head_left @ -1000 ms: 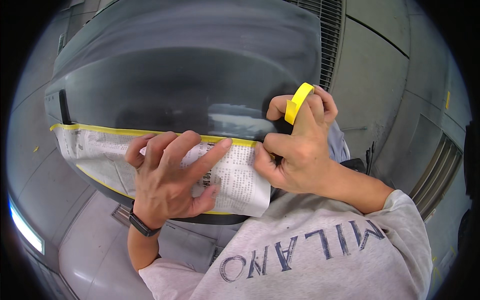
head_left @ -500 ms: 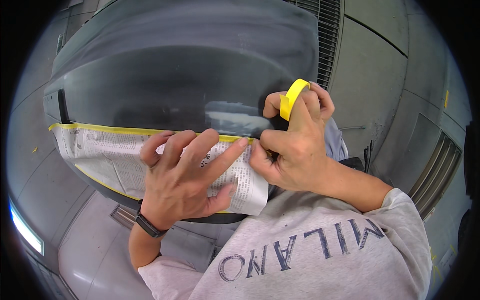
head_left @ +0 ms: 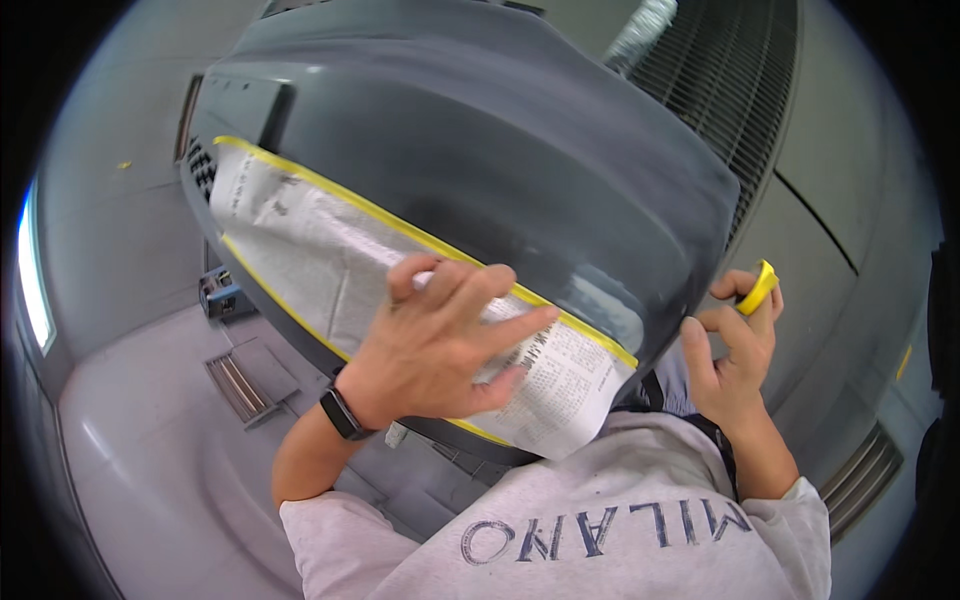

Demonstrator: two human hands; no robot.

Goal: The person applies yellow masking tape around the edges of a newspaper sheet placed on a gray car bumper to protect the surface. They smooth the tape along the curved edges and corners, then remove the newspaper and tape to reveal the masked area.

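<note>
A large, curved grey car panel [head_left: 480,165] slants across the middle of the view. Newspaper [head_left: 300,225] covers its near side, held along the upper edge by a yellow masking tape strip [head_left: 400,228]; more yellow tape runs along part of the lower edge. My left hand [head_left: 440,345] rests on the newspaper, fingers spread, with fingertips at the tape line. Off the panel's right end, my right hand [head_left: 738,360] holds a roll of yellow masking tape [head_left: 762,288] hooked on its fingers. The strip's right end stops near the newspaper's right corner, apart from the roll.
A dark floor grate [head_left: 725,75] lies beyond the panel at the upper right, with a silvery duct [head_left: 642,35] near it. Under the panel's left side is a blue box-like device [head_left: 222,293]. A floor vent [head_left: 250,385] sits at the lower left.
My right hand has come away from the tape strip, moving right and down with the roll. The strip's end is now uncovered. The view has turned, so the panel appears tilted.
</note>
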